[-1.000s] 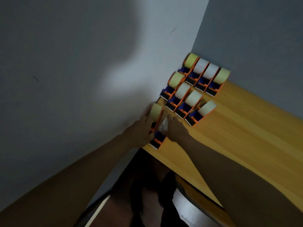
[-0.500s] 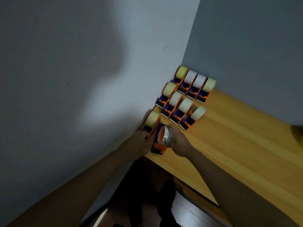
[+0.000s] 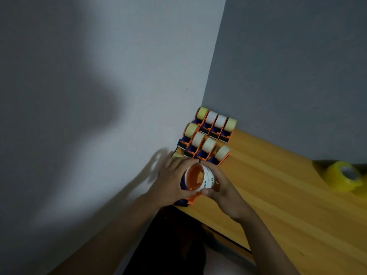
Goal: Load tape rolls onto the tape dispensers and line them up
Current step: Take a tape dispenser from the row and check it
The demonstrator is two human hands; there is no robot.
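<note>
- The left hand [image 3: 172, 181] leaves the wall-side dispenser and now grips the orange dispenser [image 3: 195, 178] alongside the right hand [image 3: 220, 185].
- That dispenser now sits tipped, hub showing.

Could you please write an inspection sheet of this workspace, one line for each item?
Surface: wooden table, set in a wall corner.
Job's things: eight loaded dispensers in two rows of four by the corner; another dispenser, orange hub facing the camera, held in both hands; a ninth loaded one partly hidden behind the left hand.
Clutter: yellow roll lying at the right edge.
Grippers: left hand and right hand both grip the held dispenser.
Cables: nothing seen.
Surroundings: grey walls; dark space below the table edge.
</note>
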